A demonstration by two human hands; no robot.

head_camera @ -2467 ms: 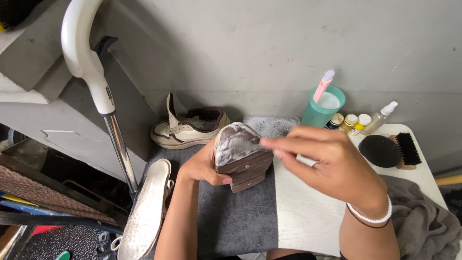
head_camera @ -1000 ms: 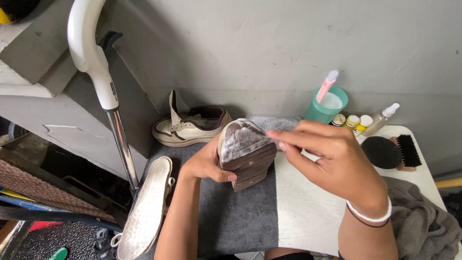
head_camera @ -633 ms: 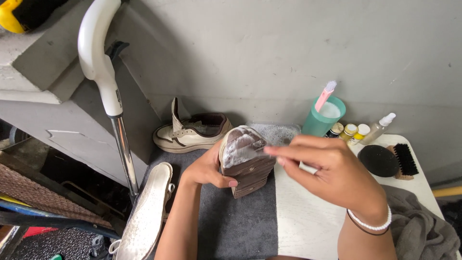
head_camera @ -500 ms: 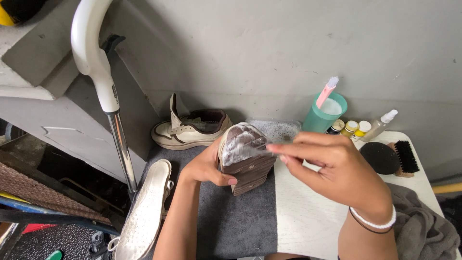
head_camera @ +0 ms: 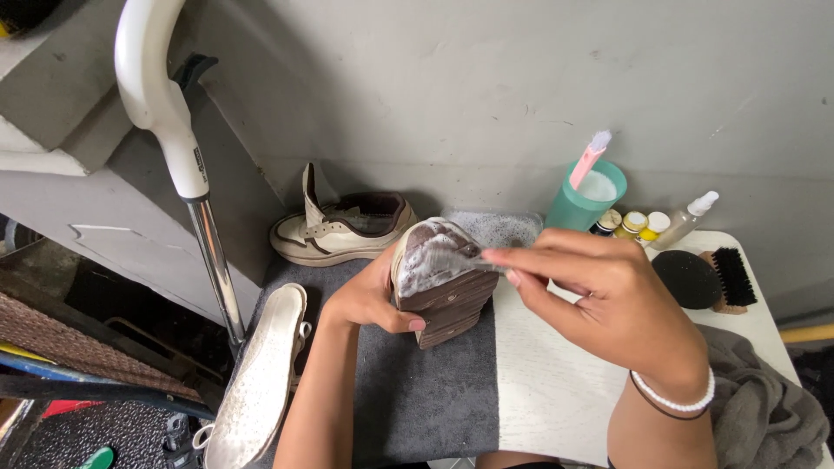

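Far left a pale insole [head_camera: 259, 382] hangs off the edge, and a cream sneaker [head_camera: 343, 227] sits behind the grey mat [head_camera: 417, 395] on the tabletop [head_camera: 556, 391]. My left hand [head_camera: 369, 295] has its grip wrapped closed around the brown-soled shoe [head_camera: 443, 282], held sole-up and soapy above the mat. My right hand [head_camera: 608, 304] pinches its grip tight on a small brush [head_camera: 456, 259] touching that sole, with the teal cup [head_camera: 584, 195] and black brushes [head_camera: 708, 278] beyond.

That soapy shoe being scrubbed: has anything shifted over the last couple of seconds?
The right hand slid slightly back and forth, working a small brush across the foamy brown sole of the upturned shoe. The left hand kept gripping that shoe on the dark grey mat. The teal cup and the cream sneaker stayed put.
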